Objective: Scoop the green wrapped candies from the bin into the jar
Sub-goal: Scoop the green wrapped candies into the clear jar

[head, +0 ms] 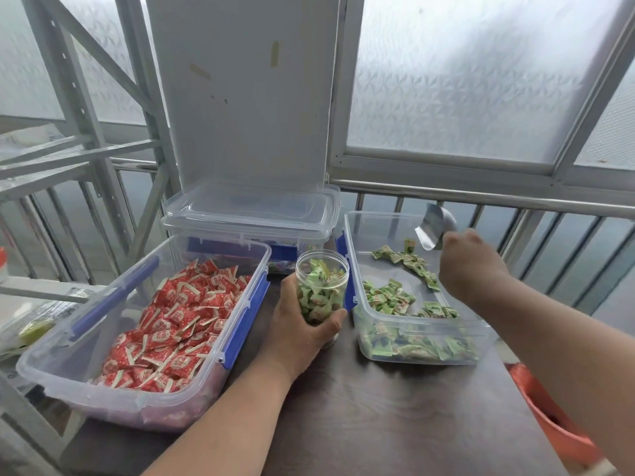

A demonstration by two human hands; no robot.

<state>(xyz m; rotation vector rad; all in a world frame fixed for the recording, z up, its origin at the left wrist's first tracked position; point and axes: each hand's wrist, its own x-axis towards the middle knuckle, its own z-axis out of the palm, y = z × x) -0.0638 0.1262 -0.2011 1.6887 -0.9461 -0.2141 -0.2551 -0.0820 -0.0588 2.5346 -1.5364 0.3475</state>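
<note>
A clear plastic jar (322,277), partly filled with green wrapped candies, stands upright on the dark table. My left hand (302,324) grips its lower part from the near side. Right of it sits a clear bin (354,235) holding green wrapped candies (388,297), with much of its floor bare. My right hand (470,266) holds a metal scoop (433,228) above the bin's far right corner, its mouth turned toward the bin. The scoop's handle is hidden inside the hand. A single green candy (409,244) is just below the scoop's mouth.
A larger clear bin (58,355) with blue latches, full of red wrapped candies (178,317), sits at the left. Behind the jar stand stacked lidded clear containers (251,214). A metal railing (515,201) runs along the back. An orange object (549,417) lies at the table's right edge.
</note>
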